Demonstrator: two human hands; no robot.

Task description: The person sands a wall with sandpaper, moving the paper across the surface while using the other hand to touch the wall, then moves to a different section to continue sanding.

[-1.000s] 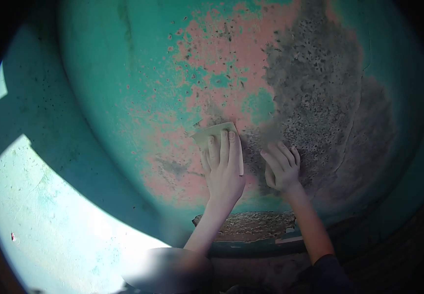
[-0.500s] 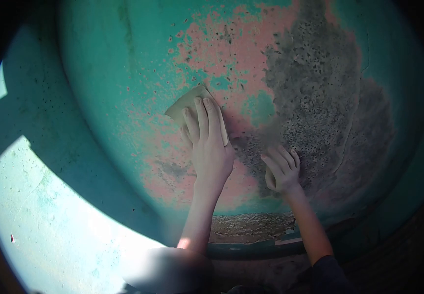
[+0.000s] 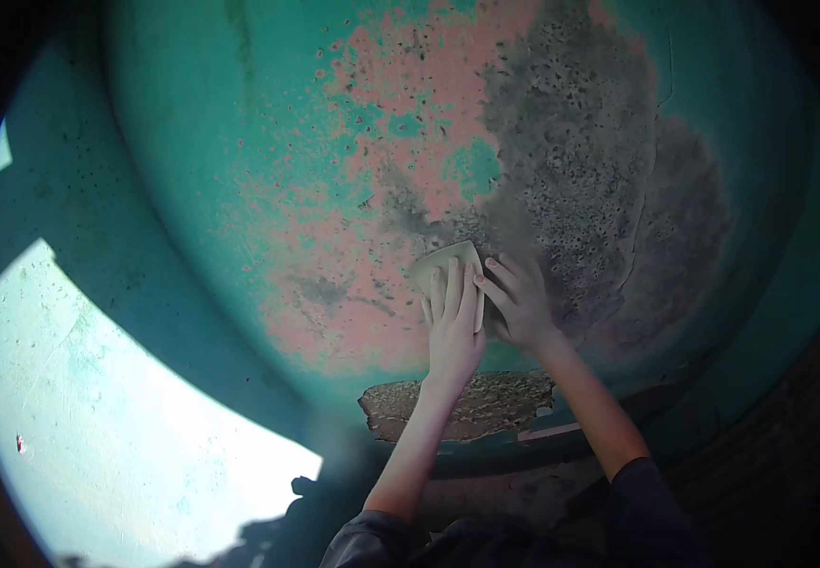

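My left hand [image 3: 454,327] presses a folded tan sheet of sandpaper [image 3: 450,254] flat against a curved, worn green panel [image 3: 211,123]. Its fingers lie stretched over the sheet, and the thumb is mostly hidden. Just right of the sheet, my right hand [image 3: 525,308] rests on the dark grey patch [image 3: 576,161], fingers spread and slightly bent, fingertips near the sheet's edge. No object shows in it, though its palm side is hidden. Pink undercoat [image 3: 315,327] shows around the rubbed area, with dark pits in the grey part.
Below the hands is a rough brown flaked patch [image 3: 486,405] with broken edges. Bright sunlight falls on a pale surface [image 3: 135,407] at lower left. A raised crack [image 3: 642,218] runs down the grey patch. Dark sleeves [image 3: 651,502] show at the bottom.
My left hand has slid the sandpaper down and to the right. My right hand has shifted slightly up and left, so the two hands are now close together.
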